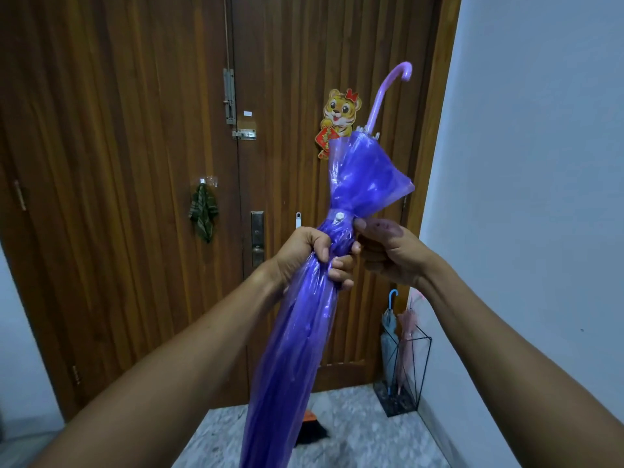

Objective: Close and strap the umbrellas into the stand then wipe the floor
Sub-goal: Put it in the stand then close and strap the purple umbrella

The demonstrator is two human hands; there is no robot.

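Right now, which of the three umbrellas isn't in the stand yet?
The purple umbrella, gripped by the left hand and right hand. The grey umbrella and pink umbrella already stand in the wire stand.

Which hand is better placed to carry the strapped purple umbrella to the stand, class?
Left. The left hand already has a full grip around the folded purple plastic umbrella, while the right hand only pinches at the strap by the white snap button. The black wire stand waits lower right.

Both hands (351, 255) around purple umbrella (304, 332)
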